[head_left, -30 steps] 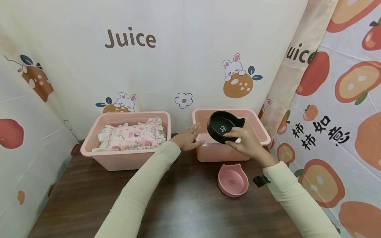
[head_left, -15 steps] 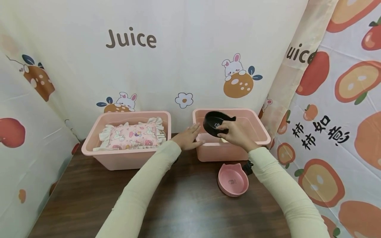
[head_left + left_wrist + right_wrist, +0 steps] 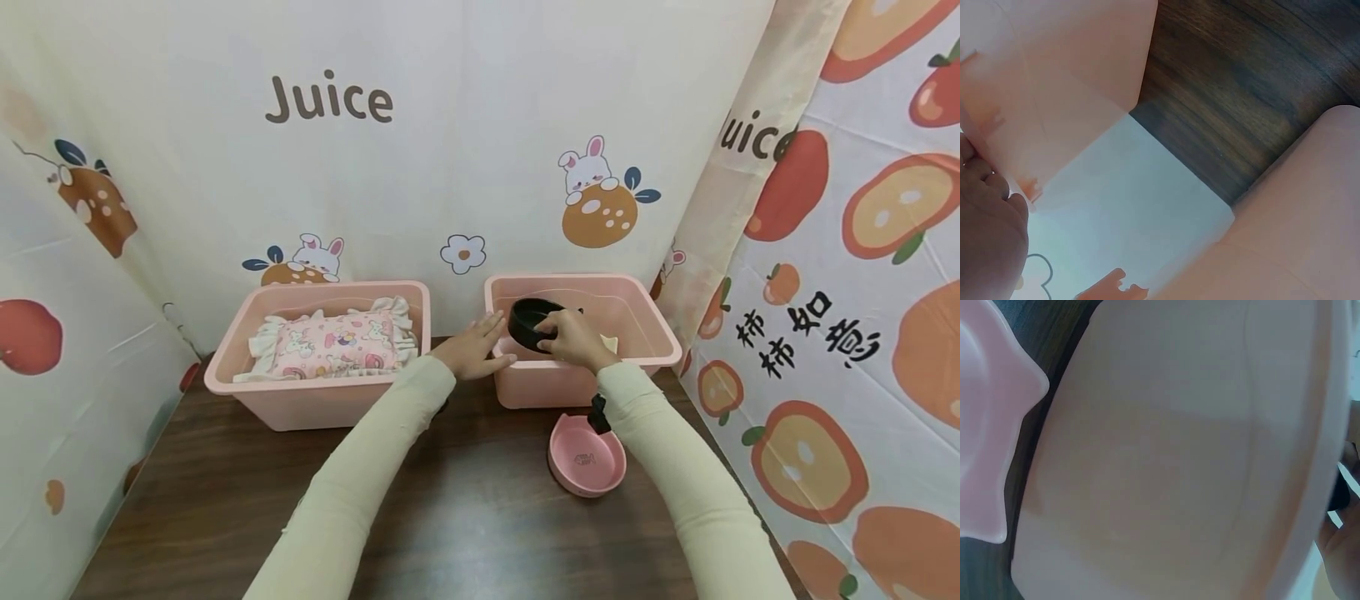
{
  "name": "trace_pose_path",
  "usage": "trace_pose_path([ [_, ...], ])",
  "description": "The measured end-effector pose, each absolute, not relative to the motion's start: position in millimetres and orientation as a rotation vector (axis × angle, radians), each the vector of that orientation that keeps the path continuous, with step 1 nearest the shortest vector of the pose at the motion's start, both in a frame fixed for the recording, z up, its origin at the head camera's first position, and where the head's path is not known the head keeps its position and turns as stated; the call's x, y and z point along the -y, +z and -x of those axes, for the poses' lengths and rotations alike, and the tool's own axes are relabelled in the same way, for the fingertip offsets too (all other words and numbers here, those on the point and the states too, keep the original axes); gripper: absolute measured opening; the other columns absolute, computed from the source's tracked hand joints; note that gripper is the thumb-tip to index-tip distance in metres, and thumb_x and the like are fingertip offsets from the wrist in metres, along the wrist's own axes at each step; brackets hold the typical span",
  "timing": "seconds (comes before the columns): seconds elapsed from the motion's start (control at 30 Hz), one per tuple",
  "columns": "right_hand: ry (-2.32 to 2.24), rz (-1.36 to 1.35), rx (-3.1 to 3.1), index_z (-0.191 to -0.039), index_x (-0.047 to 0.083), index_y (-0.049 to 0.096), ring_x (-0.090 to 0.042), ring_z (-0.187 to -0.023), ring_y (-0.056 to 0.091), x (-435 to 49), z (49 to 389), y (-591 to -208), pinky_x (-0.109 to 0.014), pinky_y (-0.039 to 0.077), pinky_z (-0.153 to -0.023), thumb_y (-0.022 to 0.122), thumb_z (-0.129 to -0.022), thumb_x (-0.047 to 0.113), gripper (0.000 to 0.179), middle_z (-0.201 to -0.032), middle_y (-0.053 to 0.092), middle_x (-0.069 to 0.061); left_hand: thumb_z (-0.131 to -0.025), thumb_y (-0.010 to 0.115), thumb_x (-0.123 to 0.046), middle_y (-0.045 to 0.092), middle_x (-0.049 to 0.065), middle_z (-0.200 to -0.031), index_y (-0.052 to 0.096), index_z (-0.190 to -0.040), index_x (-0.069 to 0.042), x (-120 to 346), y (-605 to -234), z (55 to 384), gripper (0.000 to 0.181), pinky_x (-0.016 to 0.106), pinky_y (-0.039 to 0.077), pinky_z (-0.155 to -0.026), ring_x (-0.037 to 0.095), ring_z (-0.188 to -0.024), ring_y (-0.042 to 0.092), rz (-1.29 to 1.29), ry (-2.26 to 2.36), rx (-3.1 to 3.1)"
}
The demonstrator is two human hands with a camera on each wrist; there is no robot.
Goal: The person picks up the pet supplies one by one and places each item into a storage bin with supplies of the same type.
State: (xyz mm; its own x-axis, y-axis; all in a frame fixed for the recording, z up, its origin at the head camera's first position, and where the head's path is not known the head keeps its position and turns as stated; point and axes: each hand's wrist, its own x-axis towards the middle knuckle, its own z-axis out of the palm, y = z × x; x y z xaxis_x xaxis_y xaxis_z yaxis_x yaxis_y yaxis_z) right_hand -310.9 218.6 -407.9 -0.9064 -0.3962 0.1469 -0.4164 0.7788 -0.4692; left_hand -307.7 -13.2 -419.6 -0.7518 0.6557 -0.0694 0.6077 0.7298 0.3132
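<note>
- Black round ceramic-looking bowl [image 3: 524, 322] is pinched by the right grip [image 3: 573, 337], inside the pink rectangular plastic tub [image 3: 540, 385]
- tub's just touched on its left by the straight-fingered left grip [image 3: 470, 349]

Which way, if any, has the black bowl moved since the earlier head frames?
Yes: the black bowl has shifted left, nearer the left end of the right pink bin, and looks lowered into it.
</note>
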Motion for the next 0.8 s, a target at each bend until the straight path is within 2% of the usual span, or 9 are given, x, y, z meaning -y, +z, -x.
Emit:
trace_pose_path([
  [0.27, 0.606, -0.544, 3.034, -0.105, 0.009, 0.076, -0.027, -0.099, 0.065, -211, 318, -415, -0.048, 0.052, -0.083, 0.076, -0.081, 0.014, 0.024, -0.104, 0.072, -0.008, -0.098, 0.035, -0.057, 0.004, 0.008, -0.162, 0.011, -0.154, -0.005, 14, -420, 307, 0.080, 0.041, 0.011, -0.119, 0.023, -0.148, 0.003, -1.040, 0.412, -2.760],
  [0.5, 0.567, -0.606, 3.079, -0.102, 0.006, 0.076, -0.028, -0.097, 0.066, -207, 328, -422, -0.046, 0.054, -0.080, 0.078, -0.078, 0.011, 0.024, -0.101, 0.073, -0.009, -0.098, 0.035, -0.056, 0.002, 0.007, -0.162, 0.010, -0.154, -0.006, 14, -423, 307, 0.079, 0.042, 0.011, -0.119, 0.023, -0.148, 0.002, -1.057, 0.405, -2.765],
  [0.8, 0.500, -0.693, 3.129, -0.101, 0.005, 0.076, -0.027, -0.092, 0.068, -202, 340, -431, -0.043, 0.055, -0.077, 0.079, -0.074, 0.010, 0.027, -0.097, 0.073, -0.010, -0.098, 0.033, -0.057, 0.007, 0.012, -0.161, 0.011, -0.153, -0.004, 18, -423, 305, 0.080, 0.043, 0.014, -0.118, 0.024, -0.148, 0.005, -1.073, 0.433, -2.785],
])
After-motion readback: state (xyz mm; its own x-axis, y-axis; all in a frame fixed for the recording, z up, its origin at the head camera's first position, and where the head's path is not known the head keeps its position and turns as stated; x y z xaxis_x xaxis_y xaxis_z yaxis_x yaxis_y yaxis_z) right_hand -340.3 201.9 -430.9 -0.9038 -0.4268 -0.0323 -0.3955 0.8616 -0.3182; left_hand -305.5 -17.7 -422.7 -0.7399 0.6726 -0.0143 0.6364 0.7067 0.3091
